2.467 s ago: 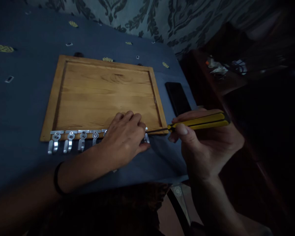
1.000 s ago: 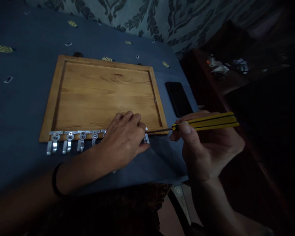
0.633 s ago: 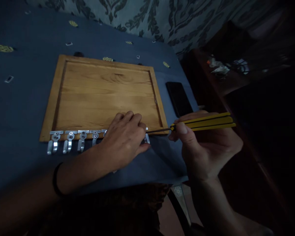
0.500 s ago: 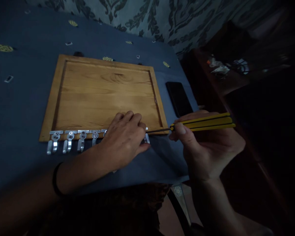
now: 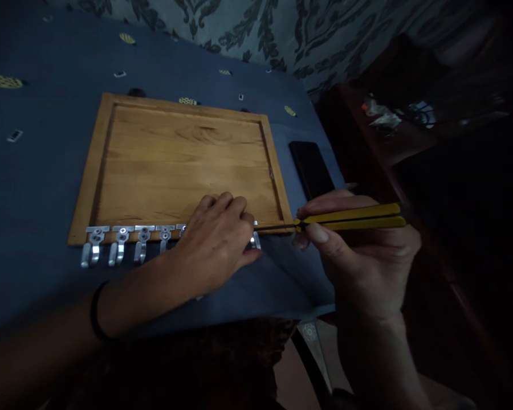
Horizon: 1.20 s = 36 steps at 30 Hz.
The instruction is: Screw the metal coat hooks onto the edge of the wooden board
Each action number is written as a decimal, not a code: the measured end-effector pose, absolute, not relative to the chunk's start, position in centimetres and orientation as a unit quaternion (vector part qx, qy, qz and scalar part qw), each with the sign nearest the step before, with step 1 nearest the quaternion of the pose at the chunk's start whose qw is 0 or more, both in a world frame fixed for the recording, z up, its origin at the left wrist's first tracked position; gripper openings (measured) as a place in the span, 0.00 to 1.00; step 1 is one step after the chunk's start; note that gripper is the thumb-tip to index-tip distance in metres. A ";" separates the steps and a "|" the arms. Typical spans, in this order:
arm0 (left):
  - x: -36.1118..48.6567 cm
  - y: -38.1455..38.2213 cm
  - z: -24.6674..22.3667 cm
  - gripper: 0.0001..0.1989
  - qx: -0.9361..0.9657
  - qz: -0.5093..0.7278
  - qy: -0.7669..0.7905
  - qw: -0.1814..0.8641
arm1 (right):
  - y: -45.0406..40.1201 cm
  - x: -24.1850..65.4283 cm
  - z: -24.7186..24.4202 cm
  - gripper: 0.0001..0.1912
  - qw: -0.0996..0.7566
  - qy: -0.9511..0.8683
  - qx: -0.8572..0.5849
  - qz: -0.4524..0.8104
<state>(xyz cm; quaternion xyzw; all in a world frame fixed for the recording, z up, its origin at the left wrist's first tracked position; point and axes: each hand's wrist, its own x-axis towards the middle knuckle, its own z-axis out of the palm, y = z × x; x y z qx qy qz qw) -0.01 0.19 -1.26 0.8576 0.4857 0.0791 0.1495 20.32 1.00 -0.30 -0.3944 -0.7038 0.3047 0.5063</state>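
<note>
here the left hand [image 5: 218, 245] covers part of the hook row [image 5: 143, 234]; the tip of the screwdriver [image 5: 353, 214] is lost behind it; the phone [image 5: 310, 168] hides its near end behind the right hand [image 5: 363, 262]; the left forearm [image 5: 64, 336] blurs, cut off at left; dim clutter [image 5: 385, 118], unreadable

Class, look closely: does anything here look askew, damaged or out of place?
Nothing looks spilled or broken. The visible hooks sit in a neat row along the near edge of the board. One oddity: a dark, ringed mark towards its far edge, perhaps just a knot. What the left hand covers can't be checked.
</note>
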 end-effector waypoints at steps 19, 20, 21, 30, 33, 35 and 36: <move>0.0 0.1 -1.6 0.16 0.858 0.102 0.481 0.149 | 1.2 21.0 -0.8 0.04 0.509 -0.708 -0.392 0.293; 0.0 0.1 -1.6 0.16 0.858 0.104 0.481 0.146 | 1.3 20.8 -0.9 0.04 0.514 -0.706 -0.396 0.284; 0.0 0.1 -1.6 0.16 0.859 0.106 0.479 0.144 | 1.3 20.6 -0.8 0.05 0.517 -0.706 -0.397 0.276; 0.0 0.2 -1.4 0.15 0.857 0.096 0.484 0.149 | 1.1 19.3 -0.9 0.09 0.544 -0.714 -0.386 0.213; -0.1 0.2 -1.5 0.14 0.860 0.109 0.477 0.142 | 1.0 19.2 -1.0 0.10 0.582 -0.679 -0.407 0.189; -0.1 0.2 -1.6 0.14 0.862 0.110 0.475 0.141 | 1.0 19.4 -1.0 0.15 0.594 -0.664 -0.422 0.165; -0.1 0.2 -1.6 0.14 0.862 0.109 0.475 0.142 | 1.0 19.6 -1.0 0.17 0.592 -0.662 -0.431 0.163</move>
